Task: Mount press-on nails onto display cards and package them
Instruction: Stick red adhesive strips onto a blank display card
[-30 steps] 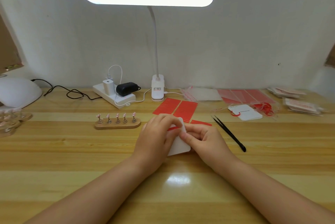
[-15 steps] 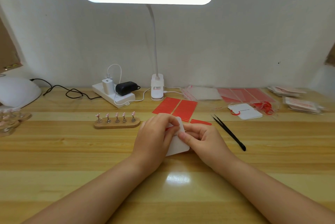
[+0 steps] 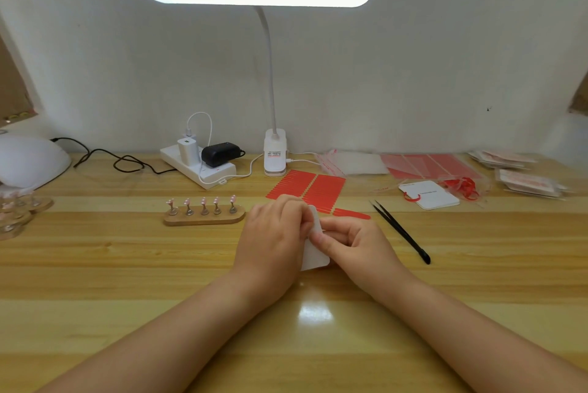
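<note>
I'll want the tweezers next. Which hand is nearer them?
Right. The right hand lies just left of the tweezers; the left hand sits farther left, beyond the white card.

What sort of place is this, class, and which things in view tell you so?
Probably a small home or workshop desk for press-on nail craft: a wooden stand holds five nails on pegs, red adhesive strip sheets lie under a clip-on desk lamp, and sealed packets are stacked at the right.

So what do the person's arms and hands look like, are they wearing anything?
Both forearms are bare, with no sleeves showing. The left hand and the right hand wear no gloves, and no rings, watch or bracelets are visible. The fingernails that show look short and plain.
</note>
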A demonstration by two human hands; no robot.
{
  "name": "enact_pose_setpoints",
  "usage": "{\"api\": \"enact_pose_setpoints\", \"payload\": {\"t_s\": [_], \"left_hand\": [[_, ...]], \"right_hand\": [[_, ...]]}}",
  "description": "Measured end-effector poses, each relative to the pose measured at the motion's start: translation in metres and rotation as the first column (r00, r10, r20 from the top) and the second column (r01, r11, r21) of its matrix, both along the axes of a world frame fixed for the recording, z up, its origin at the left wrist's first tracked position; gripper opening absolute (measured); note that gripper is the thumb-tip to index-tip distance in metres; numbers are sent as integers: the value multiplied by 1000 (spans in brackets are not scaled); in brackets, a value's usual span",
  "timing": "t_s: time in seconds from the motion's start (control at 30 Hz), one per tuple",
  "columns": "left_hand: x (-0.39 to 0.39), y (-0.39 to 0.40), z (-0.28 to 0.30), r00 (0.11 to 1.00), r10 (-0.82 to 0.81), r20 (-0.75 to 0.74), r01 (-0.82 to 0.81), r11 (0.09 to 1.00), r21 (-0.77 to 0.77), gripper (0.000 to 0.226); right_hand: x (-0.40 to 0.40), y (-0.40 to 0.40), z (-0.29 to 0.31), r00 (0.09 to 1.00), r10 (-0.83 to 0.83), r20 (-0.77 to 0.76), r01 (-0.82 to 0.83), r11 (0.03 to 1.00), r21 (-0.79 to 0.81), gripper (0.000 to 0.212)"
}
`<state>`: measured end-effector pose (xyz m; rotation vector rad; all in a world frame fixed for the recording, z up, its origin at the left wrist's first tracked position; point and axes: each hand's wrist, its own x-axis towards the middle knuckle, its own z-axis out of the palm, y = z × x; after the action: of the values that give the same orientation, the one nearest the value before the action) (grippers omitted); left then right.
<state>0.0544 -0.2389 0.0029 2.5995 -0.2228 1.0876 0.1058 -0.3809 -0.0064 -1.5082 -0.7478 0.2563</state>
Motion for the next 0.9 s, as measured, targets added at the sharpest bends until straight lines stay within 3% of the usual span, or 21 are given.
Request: {"api": "enact_pose_setpoints", "payload": {"t_s": [0.1, 0.2, 0.3, 0.37, 0.43, 0.5, 0.63, 0.73, 0.9], "left_hand": [[1, 2, -1, 999, 16, 30, -13, 995, -95, 17], [1, 4, 4, 996, 59, -72, -78, 951, -299, 51], [4, 6, 11, 964, -92, -249, -95, 756, -648, 45], [7, 7, 13, 955, -176, -239, -93, 588, -803, 32], [4, 8, 17, 968, -188, -163, -45, 513, -857, 28], [0, 8, 24, 982, -169, -85, 35, 603, -797, 29], [-7, 9, 41, 971, -233, -48, 174, 834, -523, 30], [-10, 14, 51, 964, -260, -48, 214, 873, -438, 26], [-13, 13, 58, 973, -223, 62, 229, 887, -401, 25]], "right_hand": [[-1, 1, 2, 997, -47, -59, 47, 999, 11, 15], [0, -1, 5, 979, -152, -137, 160, 986, 48, 10], [1, -2, 10, 965, -207, -160, 222, 971, 85, 12], [-1, -1, 13, 966, -207, -152, 223, 970, 96, 12], [-3, 1, 16, 971, -193, -140, 206, 975, 81, 11], [-3, -1, 21, 978, -143, -149, 152, 987, 54, 12], [-2, -9, 37, 990, -58, -129, 51, 997, -57, 26], [-2, -9, 44, 994, -79, -82, 74, 996, -56, 13], [-6, -8, 51, 990, -131, 58, 131, 991, -4, 9]]}}
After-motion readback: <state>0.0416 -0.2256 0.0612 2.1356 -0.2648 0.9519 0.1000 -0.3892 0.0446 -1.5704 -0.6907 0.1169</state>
